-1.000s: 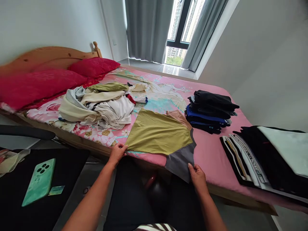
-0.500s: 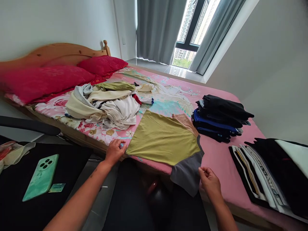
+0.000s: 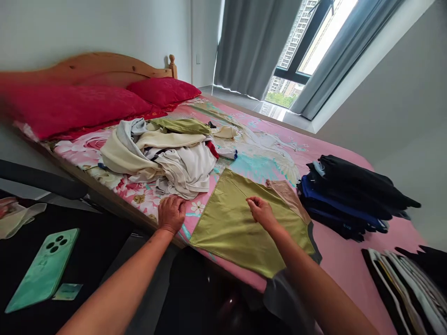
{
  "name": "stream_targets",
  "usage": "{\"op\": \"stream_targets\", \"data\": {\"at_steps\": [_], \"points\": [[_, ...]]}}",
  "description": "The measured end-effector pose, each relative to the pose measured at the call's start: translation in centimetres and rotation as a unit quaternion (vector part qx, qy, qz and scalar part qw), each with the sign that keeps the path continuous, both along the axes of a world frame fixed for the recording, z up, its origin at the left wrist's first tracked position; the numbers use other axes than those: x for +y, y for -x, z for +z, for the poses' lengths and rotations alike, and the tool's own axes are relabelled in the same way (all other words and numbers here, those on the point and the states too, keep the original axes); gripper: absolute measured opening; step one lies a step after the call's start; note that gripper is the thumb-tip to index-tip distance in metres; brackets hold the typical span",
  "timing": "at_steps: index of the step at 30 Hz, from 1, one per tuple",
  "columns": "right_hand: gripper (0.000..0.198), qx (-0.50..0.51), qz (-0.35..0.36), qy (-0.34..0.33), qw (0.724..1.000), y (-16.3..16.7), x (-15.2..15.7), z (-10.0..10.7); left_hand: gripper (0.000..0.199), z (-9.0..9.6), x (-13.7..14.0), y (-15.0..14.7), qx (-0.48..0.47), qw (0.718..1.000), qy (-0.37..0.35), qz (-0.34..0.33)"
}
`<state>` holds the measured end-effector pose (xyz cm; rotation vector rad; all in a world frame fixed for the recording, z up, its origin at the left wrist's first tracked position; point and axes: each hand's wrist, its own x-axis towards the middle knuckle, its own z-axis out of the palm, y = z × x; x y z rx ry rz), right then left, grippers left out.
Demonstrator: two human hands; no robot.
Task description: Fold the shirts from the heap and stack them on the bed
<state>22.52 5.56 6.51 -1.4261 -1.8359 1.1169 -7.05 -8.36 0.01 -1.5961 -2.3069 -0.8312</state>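
1. Grey panel [image 3: 279, 298] of an olive-green top [image 3: 226, 223] droops over the bed's near edge, partly behind your right forearm; likely because the top lies so close to that edge.
2. Green phone [image 3: 44, 270], camera side up, card [image 3: 68, 291] just beside it, on a black surface [image 3: 91, 232] left of the near edge. Apparently parked away from the cloth.
3. Your left hand [image 3: 171, 214] rests at the near edge, between heap and top, fingers curled down. Fingertips hidden; cannot tell if they grip anything. Looks like a steadying prop.
4. Olive body spread nearly flat inward from the near edge, tan panel [image 3: 288, 193] towards the far edge. Laid out this way, its outline reads easily.
5. Your right hand [image 3: 261, 211] is over the olive body, thumb and forefinger together; cannot tell if cloth is caught.
6. Clothes heap [image 3: 174, 158], loose, headward of the top. Dark folded stack [image 3: 349, 195] and striped-looking stack [image 3: 408, 284] footward; heap and stacks seem kept apart on purpose.
7. Red pillows [image 3: 164, 90] at the head end; grey curtain [image 3: 254, 42] beyond the far edge.
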Motion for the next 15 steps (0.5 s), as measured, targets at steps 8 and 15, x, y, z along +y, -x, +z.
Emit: {"op": "stream_targets", "data": {"at_steps": [8, 15], "points": [[0.028, -0.043, -0.003, -0.007, 0.999, 10.8, 11.9, -2.1, 0.014, -0.7, -0.1, 0.4, -0.024, 1.000, 0.000, -0.005], [0.021, -0.120, -0.006, 0.011, 0.993, 15.9, 16.5, -5.5, 0.014, -1.1, -0.4, 0.4, -0.046, 0.999, -0.004, -0.006]]}}
